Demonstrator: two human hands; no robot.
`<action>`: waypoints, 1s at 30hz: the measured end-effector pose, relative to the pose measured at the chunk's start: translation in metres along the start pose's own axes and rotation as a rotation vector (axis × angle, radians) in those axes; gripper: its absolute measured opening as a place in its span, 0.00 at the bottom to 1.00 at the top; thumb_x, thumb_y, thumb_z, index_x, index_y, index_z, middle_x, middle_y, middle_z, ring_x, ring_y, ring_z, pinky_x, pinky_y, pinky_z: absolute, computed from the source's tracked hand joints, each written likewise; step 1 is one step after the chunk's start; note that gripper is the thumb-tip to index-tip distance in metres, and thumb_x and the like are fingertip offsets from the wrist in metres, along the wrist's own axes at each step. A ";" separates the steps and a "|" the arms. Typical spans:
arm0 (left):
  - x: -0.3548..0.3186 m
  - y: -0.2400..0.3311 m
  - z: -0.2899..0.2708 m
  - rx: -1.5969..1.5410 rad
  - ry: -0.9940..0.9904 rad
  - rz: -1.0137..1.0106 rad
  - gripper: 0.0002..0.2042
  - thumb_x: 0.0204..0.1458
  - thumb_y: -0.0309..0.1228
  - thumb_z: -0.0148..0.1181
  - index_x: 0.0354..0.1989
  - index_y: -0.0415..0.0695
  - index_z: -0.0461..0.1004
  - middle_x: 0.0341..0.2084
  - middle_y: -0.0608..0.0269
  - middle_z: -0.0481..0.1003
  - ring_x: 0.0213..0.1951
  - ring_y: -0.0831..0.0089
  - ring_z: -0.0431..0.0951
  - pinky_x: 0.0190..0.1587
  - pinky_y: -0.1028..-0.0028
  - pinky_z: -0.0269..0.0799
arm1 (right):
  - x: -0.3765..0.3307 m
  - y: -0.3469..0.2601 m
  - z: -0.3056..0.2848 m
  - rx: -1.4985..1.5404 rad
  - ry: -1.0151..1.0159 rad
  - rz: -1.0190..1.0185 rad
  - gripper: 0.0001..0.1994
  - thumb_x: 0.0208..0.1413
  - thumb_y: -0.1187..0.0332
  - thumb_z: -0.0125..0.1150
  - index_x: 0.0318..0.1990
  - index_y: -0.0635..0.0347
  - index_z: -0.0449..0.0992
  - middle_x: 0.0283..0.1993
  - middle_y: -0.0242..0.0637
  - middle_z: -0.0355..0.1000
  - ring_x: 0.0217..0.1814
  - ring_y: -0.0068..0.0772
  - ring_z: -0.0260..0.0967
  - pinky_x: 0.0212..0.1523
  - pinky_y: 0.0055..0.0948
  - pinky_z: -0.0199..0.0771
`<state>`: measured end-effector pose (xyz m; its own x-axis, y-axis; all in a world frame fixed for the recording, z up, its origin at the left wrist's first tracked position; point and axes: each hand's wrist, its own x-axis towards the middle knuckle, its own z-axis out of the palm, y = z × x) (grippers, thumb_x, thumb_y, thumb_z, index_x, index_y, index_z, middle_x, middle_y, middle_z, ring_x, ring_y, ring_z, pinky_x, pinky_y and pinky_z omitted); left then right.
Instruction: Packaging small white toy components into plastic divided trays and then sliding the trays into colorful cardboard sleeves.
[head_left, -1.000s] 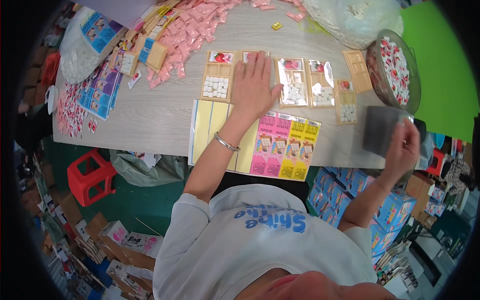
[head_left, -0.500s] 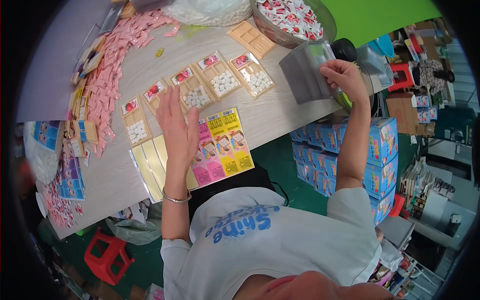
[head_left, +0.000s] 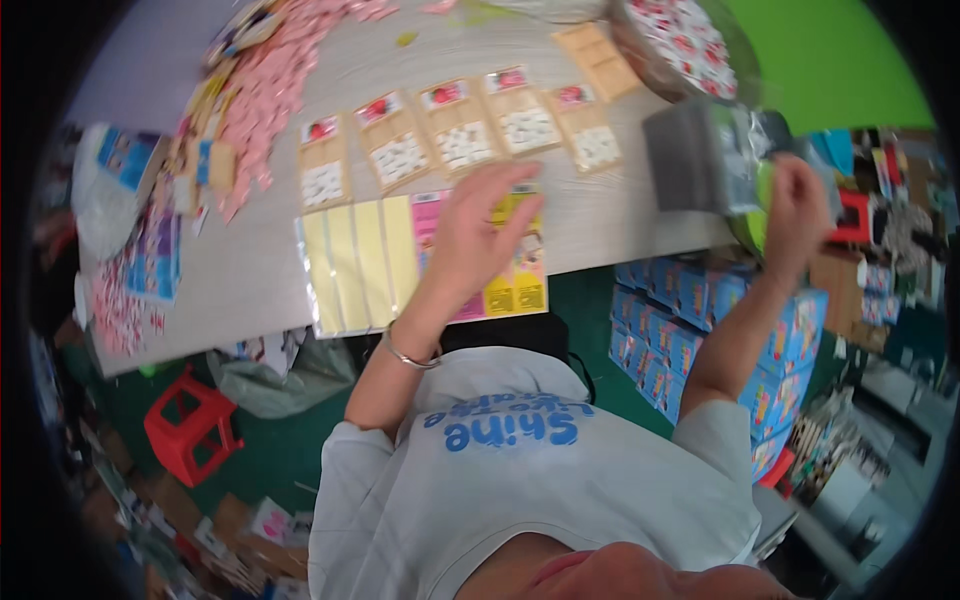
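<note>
- Left hand point(head_left: 475, 235) is flat, fingers spread, palm down on the sheets point(head_left: 420, 262) near the front edge of the counter point(head_left: 245, 290). It's pressing, not gripping anything.
- Those sheets are a clear-wrapped set: pale yellow strips on the left, then pink and yellow printed panels on the right. The hand covers the pink/yellow part, the yellow strips are bare.
- There's a thin metal bracelet point(head_left: 405, 355) on that wrist.
- Right hand point(head_left: 795, 205) is out past the right end of the counter, curled around the edge of a grey stack of bags point(head_left: 700, 155). That area is blurry, so I can't tell how firm the hold is, but the fingers look closed on it.
- Something lime green point(head_left: 752, 215) sits right under that hand, too smeared to name.
- Behind the sheets there's a row of five tan cards point(head_left: 460, 130), each with a small red picture on top and white bits in a window. A sixth plain tan one point(head_left: 597, 57) lies further back.
- Round tray point(head_left: 685, 40) of red-and-white pieces sits at the far right of the counter, just behind the grey stack.
- A heap of pink packets point(head_left: 262, 100) is at the far left.
- Blue boxes point(head_left: 700, 320) are stacked on the floor under the right arm, and a red stool point(head_left: 190, 425) stands on the left.
</note>
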<state>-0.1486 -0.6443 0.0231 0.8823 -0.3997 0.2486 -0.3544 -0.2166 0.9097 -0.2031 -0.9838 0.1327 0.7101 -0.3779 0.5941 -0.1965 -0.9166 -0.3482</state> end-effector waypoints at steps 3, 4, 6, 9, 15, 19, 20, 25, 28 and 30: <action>-0.009 0.026 -0.009 -0.193 0.019 -0.040 0.22 0.57 0.29 0.67 0.61 0.42 0.74 0.53 0.53 0.78 0.56 0.64 0.77 0.60 0.66 0.70 | -0.029 -0.053 -0.008 0.929 -0.113 0.064 0.08 0.66 0.77 0.51 0.38 0.68 0.77 0.31 0.33 0.71 0.30 0.19 0.63 0.30 0.18 0.60; -0.011 0.027 -0.007 -0.511 0.140 -0.062 0.24 0.57 0.30 0.68 0.62 0.41 0.72 0.47 0.54 0.80 0.51 0.66 0.79 0.54 0.67 0.73 | -0.045 -0.096 0.012 1.198 -0.219 0.077 0.08 0.66 0.79 0.49 0.37 0.68 0.76 0.32 0.33 0.69 0.29 0.18 0.61 0.29 0.18 0.58; -0.014 0.023 -0.032 -0.808 0.292 -0.077 0.26 0.56 0.30 0.69 0.63 0.39 0.70 0.42 0.55 0.82 0.46 0.67 0.82 0.48 0.68 0.76 | -0.074 -0.153 0.068 1.312 -0.612 0.118 0.06 0.66 0.76 0.49 0.37 0.66 0.72 0.32 0.34 0.68 0.30 0.20 0.65 0.30 0.21 0.64; -0.011 -0.009 -0.097 -0.441 0.394 -0.417 0.27 0.56 0.33 0.70 0.62 0.38 0.69 0.27 0.64 0.80 0.28 0.78 0.80 0.31 0.74 0.74 | -0.103 -0.213 0.144 1.455 -1.017 0.524 0.06 0.68 0.70 0.55 0.42 0.62 0.75 0.30 0.27 0.70 0.27 0.17 0.68 0.29 0.20 0.68; 0.006 -0.096 -0.175 0.522 0.519 -0.490 0.22 0.58 0.38 0.65 0.56 0.38 0.73 0.29 0.56 0.80 0.28 0.63 0.80 0.30 0.69 0.73 | -0.122 -0.298 0.255 0.963 -1.050 0.230 0.16 0.59 0.63 0.67 0.49 0.64 0.77 0.30 0.33 0.75 0.26 0.20 0.72 0.29 0.23 0.72; -0.002 -0.133 -0.163 0.958 0.527 -0.379 0.22 0.57 0.38 0.65 0.58 0.40 0.73 0.50 0.47 0.77 0.47 0.52 0.78 0.45 0.60 0.73 | -0.135 -0.300 0.263 0.597 -0.720 -0.053 0.18 0.56 0.64 0.70 0.50 0.65 0.77 0.34 0.39 0.75 0.26 0.26 0.76 0.30 0.27 0.75; -0.002 -0.127 -0.160 0.976 0.496 -0.430 0.23 0.57 0.37 0.64 0.59 0.41 0.73 0.57 0.46 0.71 0.56 0.51 0.72 0.53 0.55 0.68 | -0.140 -0.293 0.253 0.509 -0.500 -0.189 0.18 0.56 0.65 0.70 0.50 0.65 0.78 0.34 0.40 0.75 0.26 0.27 0.77 0.29 0.28 0.76; 0.000 -0.138 -0.162 0.954 0.362 0.001 0.26 0.59 0.39 0.62 0.64 0.42 0.69 0.66 0.43 0.63 0.69 0.48 0.61 0.67 0.44 0.54 | -0.138 -0.228 0.179 0.607 -0.662 -0.058 0.16 0.57 0.73 0.69 0.53 0.63 0.78 0.34 0.36 0.72 0.26 0.21 0.72 0.26 0.23 0.71; 0.000 -0.139 -0.159 1.072 0.193 -0.027 0.30 0.60 0.40 0.59 0.69 0.40 0.63 0.69 0.39 0.58 0.70 0.43 0.57 0.69 0.43 0.50 | -0.140 -0.183 0.162 0.567 -0.673 -0.055 0.15 0.58 0.76 0.66 0.53 0.63 0.78 0.34 0.34 0.70 0.28 0.17 0.69 0.26 0.20 0.71; -0.004 -0.150 -0.153 0.957 0.232 -0.130 0.35 0.60 0.43 0.59 0.70 0.36 0.59 0.69 0.35 0.56 0.71 0.37 0.53 0.70 0.41 0.47 | -0.143 -0.165 0.155 0.583 -0.674 -0.052 0.15 0.58 0.77 0.66 0.53 0.63 0.78 0.35 0.34 0.69 0.29 0.16 0.69 0.27 0.19 0.71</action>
<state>-0.0518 -0.4742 -0.0635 0.9346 -0.1599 0.3176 -0.2611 -0.9149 0.3078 -0.1667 -0.7581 -0.0072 0.9913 -0.0122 0.1312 0.0920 -0.6487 -0.7554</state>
